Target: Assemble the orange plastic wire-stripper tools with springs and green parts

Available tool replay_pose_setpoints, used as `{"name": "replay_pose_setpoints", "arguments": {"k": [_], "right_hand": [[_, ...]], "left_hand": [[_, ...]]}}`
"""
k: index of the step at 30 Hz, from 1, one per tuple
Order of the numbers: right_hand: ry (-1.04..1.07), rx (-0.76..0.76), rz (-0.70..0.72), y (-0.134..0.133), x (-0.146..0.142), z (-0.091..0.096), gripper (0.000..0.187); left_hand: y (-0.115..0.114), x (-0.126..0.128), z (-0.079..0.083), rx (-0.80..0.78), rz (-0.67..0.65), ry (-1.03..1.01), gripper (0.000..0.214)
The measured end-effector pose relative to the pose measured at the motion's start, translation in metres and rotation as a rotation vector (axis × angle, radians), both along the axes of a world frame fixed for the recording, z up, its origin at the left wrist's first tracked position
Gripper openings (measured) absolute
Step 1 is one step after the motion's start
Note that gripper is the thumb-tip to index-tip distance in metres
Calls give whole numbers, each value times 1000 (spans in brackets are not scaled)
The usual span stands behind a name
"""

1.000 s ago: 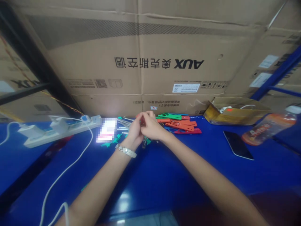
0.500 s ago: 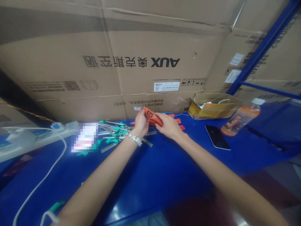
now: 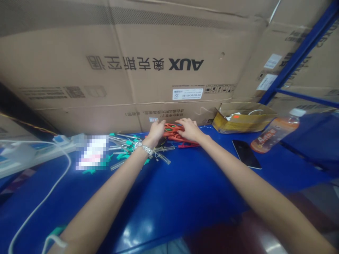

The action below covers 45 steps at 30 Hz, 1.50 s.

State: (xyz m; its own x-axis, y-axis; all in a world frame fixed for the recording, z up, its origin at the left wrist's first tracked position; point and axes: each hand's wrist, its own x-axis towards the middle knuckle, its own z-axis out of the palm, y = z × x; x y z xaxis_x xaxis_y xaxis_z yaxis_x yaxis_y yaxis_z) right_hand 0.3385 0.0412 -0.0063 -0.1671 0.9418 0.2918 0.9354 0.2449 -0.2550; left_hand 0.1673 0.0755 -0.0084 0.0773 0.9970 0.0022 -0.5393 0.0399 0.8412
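Note:
A pile of orange-red plastic tools with slotted, looped bodies lies at the back of the blue table; I cannot make out their exact kind. My left hand, with a bracelet at its wrist, is at the pile's left side. Its thumb sticks out and its other fingers are mostly hidden. Over the right side of the pile, my right hand has its fingers apart and bent, touching the tools. Left of the pile, metal and clear rods with green ends lie in a tangle, partly behind my left forearm.
A large cardboard box walls off the back. On the right are a yellow open carton, an orange drink bottle and a black phone. A white power strip with a cable runs along the left.
The orange-red tool held up between both hands is now down among the pile. My hands have moved apart, and the fingers of my right hand have spread.

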Motion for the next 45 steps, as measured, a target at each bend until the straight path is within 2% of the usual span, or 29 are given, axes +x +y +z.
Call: {"name": "replay_pose_setpoints", "arguments": {"k": [2, 5, 8, 10, 14, 17, 19, 21, 26, 30, 32, 34, 37, 40, 42, 45], "right_hand": [[60, 64, 16, -10, -12, -3, 48], [179, 152, 144, -37, -46, -8, 41], [292, 180, 273, -68, -92, -17, 31], [339, 163, 338, -86, -124, -22, 27], [280, 51, 517, -110, -177, -28, 17], [220, -39, 615, -119, -208, -30, 14], [196, -89, 655, -122, -225, -30, 15], [191, -121, 677, -123, -238, -31, 16], [210, -128, 708, -122, -254, -35, 14], [238, -111, 697, -121, -254, -39, 10], [274, -109, 670, -121, -252, -41, 12], [307, -110, 640, -122, -252, -44, 11], [307, -94, 628, -121, -252, -46, 6], [310, -53, 609, -116, -247, -46, 7], [371, -33, 556, -111, -237, -45, 6], [503, -25, 437, -102, -210, -40, 6]], "left_hand": [[-12, -5, 4, 33, 31, 71, 17], [-45, -21, 5, 129, 80, 181, 17], [-88, -53, 0, 471, 159, 490, 19], [-117, -84, -6, 560, 241, 645, 18], [-169, -164, -20, 543, 317, 947, 12], [-198, -219, -31, 432, 323, 1188, 15], [-212, -245, -37, 377, 257, 1326, 16], [-222, -260, -42, 373, 236, 1411, 20], [-236, -272, -48, 447, 334, 1504, 30], [-247, -280, -49, 377, 472, 1673, 40], [-249, -284, -49, 334, 470, 1688, 33], [-248, -285, -50, 336, 402, 1631, 23], [-238, -282, -48, 367, 313, 1514, 17], [-218, -273, -43, 410, 265, 1373, 17], [-200, -264, -38, 467, 276, 1241, 11], [-169, -244, -31, 527, 217, 1180, 6]]}}
